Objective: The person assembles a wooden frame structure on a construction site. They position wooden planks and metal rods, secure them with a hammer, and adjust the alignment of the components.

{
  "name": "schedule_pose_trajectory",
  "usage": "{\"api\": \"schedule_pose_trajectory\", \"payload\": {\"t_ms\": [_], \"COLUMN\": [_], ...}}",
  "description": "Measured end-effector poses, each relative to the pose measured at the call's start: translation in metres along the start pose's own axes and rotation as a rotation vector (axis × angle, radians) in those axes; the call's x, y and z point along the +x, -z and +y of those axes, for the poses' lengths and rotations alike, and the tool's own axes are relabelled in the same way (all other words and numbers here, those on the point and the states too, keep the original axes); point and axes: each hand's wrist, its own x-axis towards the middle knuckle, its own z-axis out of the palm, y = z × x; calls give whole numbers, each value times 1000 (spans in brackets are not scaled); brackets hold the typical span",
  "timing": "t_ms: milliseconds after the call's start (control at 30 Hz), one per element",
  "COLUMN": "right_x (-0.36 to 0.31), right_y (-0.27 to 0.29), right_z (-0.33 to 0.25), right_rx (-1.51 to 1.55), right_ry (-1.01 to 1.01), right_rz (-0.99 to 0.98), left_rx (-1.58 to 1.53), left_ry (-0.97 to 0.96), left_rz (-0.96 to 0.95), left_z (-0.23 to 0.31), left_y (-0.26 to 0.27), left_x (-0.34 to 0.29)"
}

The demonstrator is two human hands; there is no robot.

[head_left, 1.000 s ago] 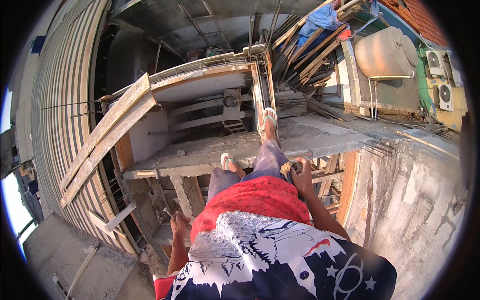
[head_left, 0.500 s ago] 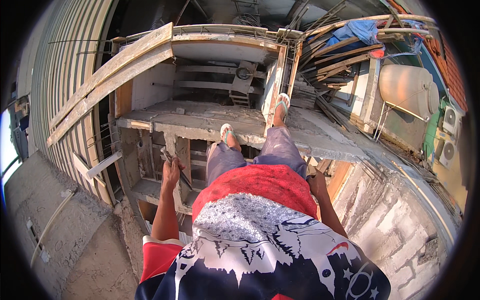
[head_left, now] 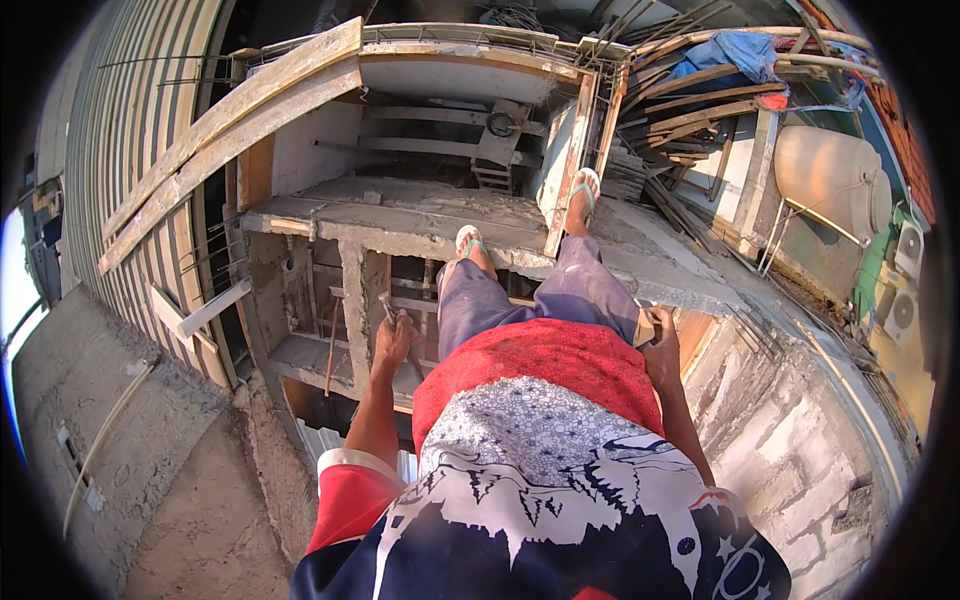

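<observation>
My left hand (head_left: 397, 336) is closed around what looks like a hammer (head_left: 414, 364). Its head sticks up above my fist and its dark handle slants down below. Beside my right thigh, my right hand (head_left: 660, 338) has curled fingers around something small, partly hidden, with a light-brown part showing. My feet, in pale flip-flops, stand apart: the left on the edge of a rough concrete beam (head_left: 400, 262), the right farther forward by an upright formwork board (head_left: 570, 165).
Below and ahead are deep openings between concrete beams. Two long planks (head_left: 230, 140) lean at the left against corrugated sheeting (head_left: 130, 150). At the right are stacked timber (head_left: 690, 125), a blue tarp (head_left: 730, 55), a large tank (head_left: 825, 175) and a block wall (head_left: 790, 470).
My left hand has moved right and slightly closer to my leg with the hammer. My right hand has come out more from beside my thigh. The view has shifted slightly.
</observation>
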Motion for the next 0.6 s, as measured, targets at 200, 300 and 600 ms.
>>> {"api": "schedule_pose_trajectory", "payload": {"t_ms": [200,300,600], "right_x": [-2,6,-1], "right_y": [1,-22,-71], "right_z": [19,35,71], "right_rx": [-114,106,-593], "right_ry": [80,49,282], "right_rz": [-290,-209,35], "left_rx": [-58,7,121], "left_ry": [-46,-21,-46], "left_rz": [10,-7,-91], "left_z": [11,32,64], "left_y": [2,10,47], "left_x": [20,18,17]}}
